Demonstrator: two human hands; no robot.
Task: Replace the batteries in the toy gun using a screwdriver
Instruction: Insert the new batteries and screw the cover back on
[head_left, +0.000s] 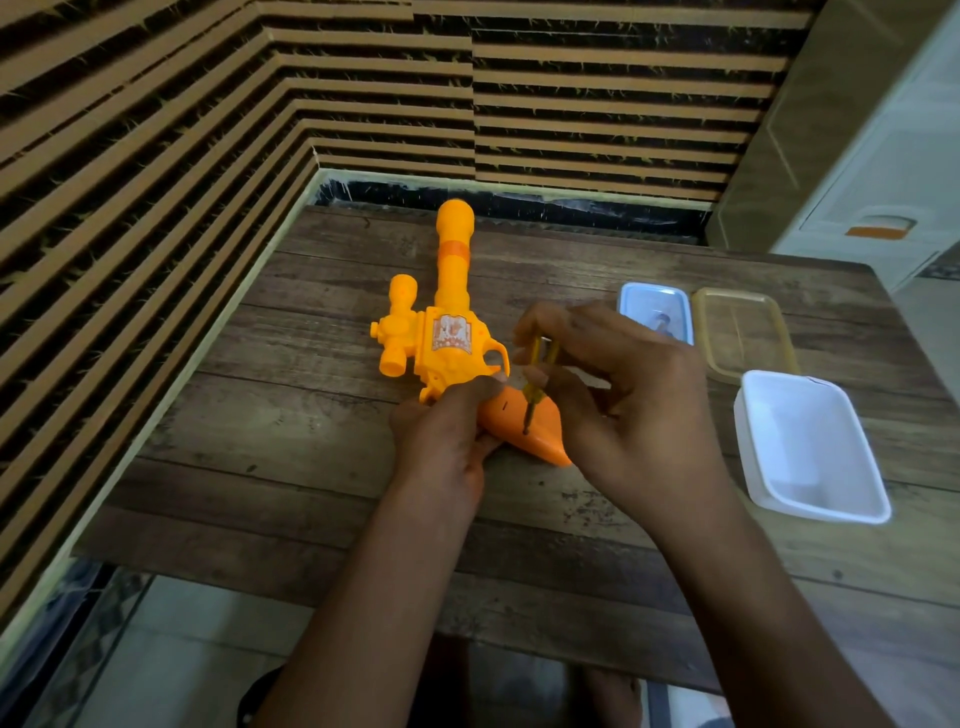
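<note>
Head view, toy gun (448, 332): lies flat on the wooden table (291, 415), barrel toward 12 o'clock, orange grip (524, 426) toward 5 o'clock.
Left hand (447, 431): clasped around the grip's near edge, apparently to keep the toy from turning.
Right hand (618, 395): fingers pinched on the yellow screwdriver (535, 384), held nearly upright with its tip on the grip, probably in a cover screw.
Step judged: the battery cover looks closed; whether the screw is being loosened or tightened cannot be told.
Containers at 3 o'clock: white tub (810, 452), seemingly holding nothing; amber tray (743, 332), seemingly bare; blue-lidded box (655, 312), contents unclear.
</note>
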